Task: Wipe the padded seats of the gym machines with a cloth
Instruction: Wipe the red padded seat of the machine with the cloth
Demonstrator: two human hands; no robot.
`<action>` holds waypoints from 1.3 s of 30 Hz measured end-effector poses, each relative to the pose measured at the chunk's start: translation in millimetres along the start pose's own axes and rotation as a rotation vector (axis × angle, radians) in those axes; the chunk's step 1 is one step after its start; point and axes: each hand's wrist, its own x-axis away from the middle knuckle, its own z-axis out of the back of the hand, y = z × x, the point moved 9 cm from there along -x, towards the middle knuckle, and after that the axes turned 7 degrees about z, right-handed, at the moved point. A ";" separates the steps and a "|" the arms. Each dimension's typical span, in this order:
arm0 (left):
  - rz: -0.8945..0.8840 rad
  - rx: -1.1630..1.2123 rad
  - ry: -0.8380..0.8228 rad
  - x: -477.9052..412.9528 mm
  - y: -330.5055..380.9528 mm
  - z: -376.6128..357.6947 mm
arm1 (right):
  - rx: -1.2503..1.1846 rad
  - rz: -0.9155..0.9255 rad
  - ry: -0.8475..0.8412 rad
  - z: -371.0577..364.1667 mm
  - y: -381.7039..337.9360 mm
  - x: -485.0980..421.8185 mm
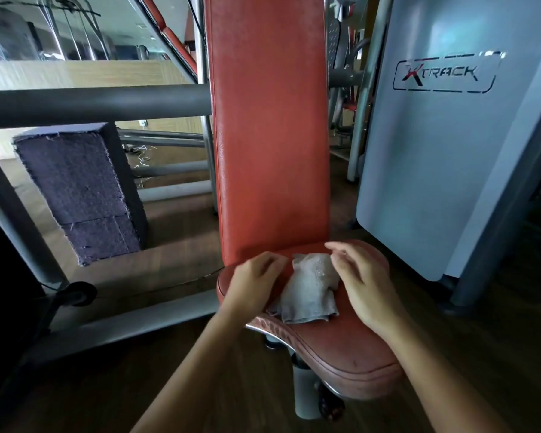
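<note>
Padded seat (350,351): red and worn, in the foreground.
Cloth (306,292): grey, folded, lying mid-seat between both hands.
Left hand (256,282): fingers curled at the cloth's left edge; grip cannot be told.
Right hand (363,285): fingers bent over the cloth's far right corner; grip unclear.
Backrest (269,135): red, upright behind the seat.
Shroud (444,151): grey, marked XTRACK, right.

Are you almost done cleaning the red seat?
I can't see any wiped patch yet. The grey cloth lies folded on the red seat, left hand and right hand on either side of it. Still to do: this seat, probably, then other machines, like the red pads behind.
</note>
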 end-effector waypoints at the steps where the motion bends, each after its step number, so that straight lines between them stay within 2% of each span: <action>1: 0.009 -0.021 0.063 -1.1 -8.1 9.1 | 0.010 -0.004 -0.039 -4.7 -0.7 -1.1; 5: -0.077 -0.196 0.213 -4.0 -21.9 15.4 | 0.090 -0.076 -0.254 -27.0 -3.7 -11.0; 9: -0.101 -0.256 0.410 -0.2 -26.5 20.4 | 0.354 -0.134 -0.443 -54.2 -9.3 -16.9; 13: -0.087 -0.288 0.458 0.1 -31.4 20.3 | 0.494 -0.069 -0.427 -60.3 -16.2 -16.3; 20: -0.091 -0.341 0.421 -0.1 -34.9 18.0 | 0.432 0.004 -0.487 -51.2 -11.5 -14.4; 23: -0.051 -0.342 0.339 0.5 -31.5 15.0 | 0.489 -0.003 -0.531 -55.5 -9.7 -15.9; 26: 0.057 -0.366 0.151 -1.9 -28.2 11.5 | 0.519 -0.055 -0.468 -47.3 -15.0 -20.8; 29: 0.166 -0.465 -0.057 -5.0 -8.7 15.8 | 0.485 -0.199 -0.433 -25.9 -17.6 -24.9; 31: 0.213 -0.593 -0.140 -2.2 18.9 25.9 | 0.439 -0.311 -0.458 -3.6 -20.0 -26.7; 34: 0.177 -0.792 -0.170 13.2 75.6 41.9 | 0.339 -0.403 -0.470 42.0 -42.0 -24.8; 39: 0.124 -0.805 -0.161 54.3 170.7 68.7 | 0.268 -0.394 -0.386 124.0 -109.4 -29.2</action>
